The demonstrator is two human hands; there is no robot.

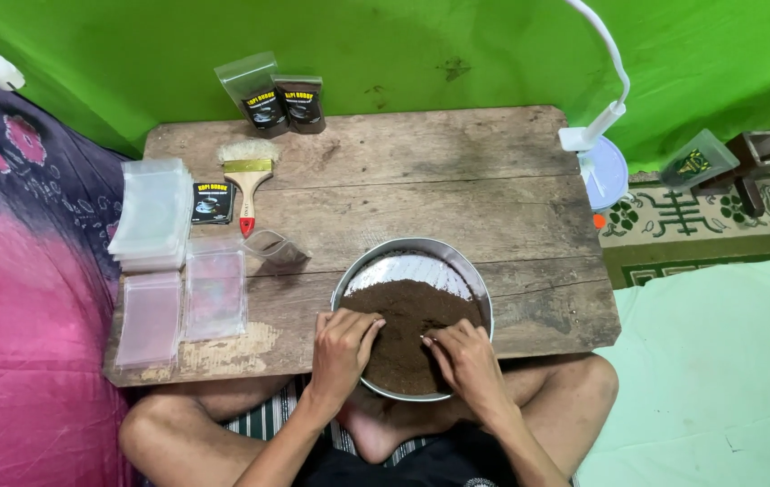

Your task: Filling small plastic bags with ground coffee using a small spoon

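Observation:
A round metal bowl (412, 248) of dark brown powder (412, 316) rests at the near edge of a low wooden table (421, 171). My left hand (343, 347) lies on the bowl's left rim with curled fingers touching the powder. My right hand (466, 361) is inside the bowl on the right, fingers bent and pinching something small and thin in the powder; what it is cannot be made out. My crossed legs sit under the table edge.
Stacks of clear plastic pouches (152, 212) and flat pouches (214, 293) lie at the table's left. A wooden paintbrush (247, 176), a small dark label card (212, 202) and two filled pouches (277, 101) stand farther back. A white lamp arm (601, 108) clamps the right edge.

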